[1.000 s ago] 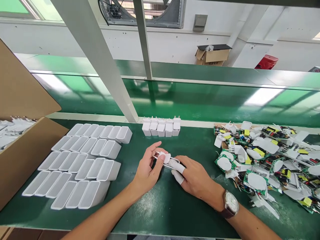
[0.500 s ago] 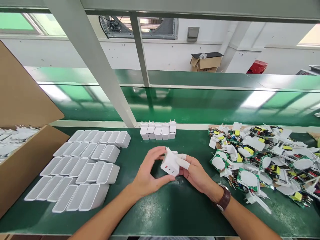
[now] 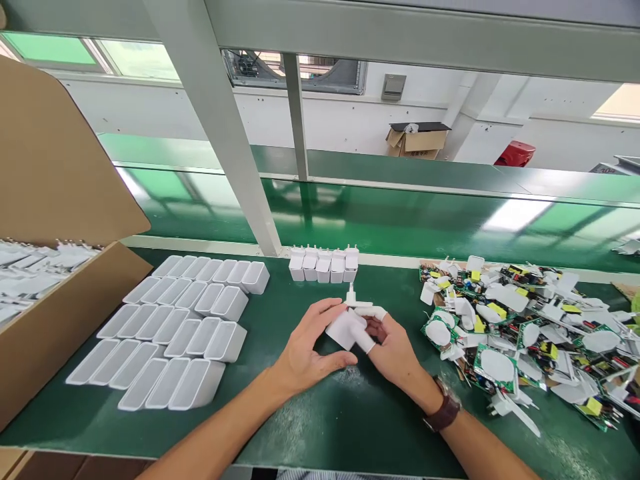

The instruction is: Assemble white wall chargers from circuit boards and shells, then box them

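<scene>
A white wall charger (image 3: pixel 342 329) is held between my hands above the green bench, with its plug pins pointing away from me. A plain side of it faces up. My right hand (image 3: pixel 395 347), with white finger cots on some fingers, grips it from the right. My left hand (image 3: pixel 306 345) curves around its left side, fingertips at the far edge near the pins and thumb by the near edge. Several chargers with pins up (image 3: pixel 323 265) stand in a row beyond my hands. Rows of open white plastic housings (image 3: pixel 183 337) lie left of my left hand.
On the right spreads a pile of circuit boards with white plastic parts (image 3: pixel 500 363). An open cardboard box (image 3: pixel 85 320) of white parts stands at the left. A grey post (image 3: pixel 235 147) rises at the bench's back edge (image 3: pixel 390 262).
The charger has turned: its face with the ports and red mark is out of sight, and the pins now show at the far side. The camera view has tilted and shifted slightly.
</scene>
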`<state>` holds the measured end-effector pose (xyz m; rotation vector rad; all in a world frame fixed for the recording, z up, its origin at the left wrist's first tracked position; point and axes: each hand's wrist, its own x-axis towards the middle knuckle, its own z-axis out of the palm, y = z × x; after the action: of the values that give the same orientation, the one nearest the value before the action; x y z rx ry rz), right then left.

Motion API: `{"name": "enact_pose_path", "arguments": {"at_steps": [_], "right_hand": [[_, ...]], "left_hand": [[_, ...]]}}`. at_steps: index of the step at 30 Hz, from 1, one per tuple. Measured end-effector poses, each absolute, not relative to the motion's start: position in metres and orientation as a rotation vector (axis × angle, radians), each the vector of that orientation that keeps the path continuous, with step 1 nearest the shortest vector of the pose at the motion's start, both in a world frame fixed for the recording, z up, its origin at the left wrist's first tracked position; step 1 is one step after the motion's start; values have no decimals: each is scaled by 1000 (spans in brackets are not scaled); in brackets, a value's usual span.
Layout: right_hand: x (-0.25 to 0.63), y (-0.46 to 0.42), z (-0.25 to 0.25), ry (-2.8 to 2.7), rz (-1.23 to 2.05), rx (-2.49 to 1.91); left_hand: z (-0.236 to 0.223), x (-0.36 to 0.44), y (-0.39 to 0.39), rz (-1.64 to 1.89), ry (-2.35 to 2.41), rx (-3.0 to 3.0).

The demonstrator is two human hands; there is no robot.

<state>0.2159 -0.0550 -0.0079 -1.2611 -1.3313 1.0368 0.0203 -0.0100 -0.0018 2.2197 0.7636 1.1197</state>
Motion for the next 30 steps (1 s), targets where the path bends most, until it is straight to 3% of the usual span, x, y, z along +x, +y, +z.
{"name": "enact_pose_path", "arguments": {"at_steps": [3, 12, 22, 30], "right_hand": [[216, -57, -12, -1610, 722, -1395], [222, -58, -22, -1816, 650, -1243], [221, -54, -29, -1804, 941, -1203], [237, 11, -2, -1371, 492, -1713]], "left_hand": [[-2, 21, -9, 1103, 780, 2271], [5, 30, -11, 1266, 706, 2533], [17, 27, -20, 1111, 721, 2612], [59, 6, -35, 1213, 734, 2813]]}}
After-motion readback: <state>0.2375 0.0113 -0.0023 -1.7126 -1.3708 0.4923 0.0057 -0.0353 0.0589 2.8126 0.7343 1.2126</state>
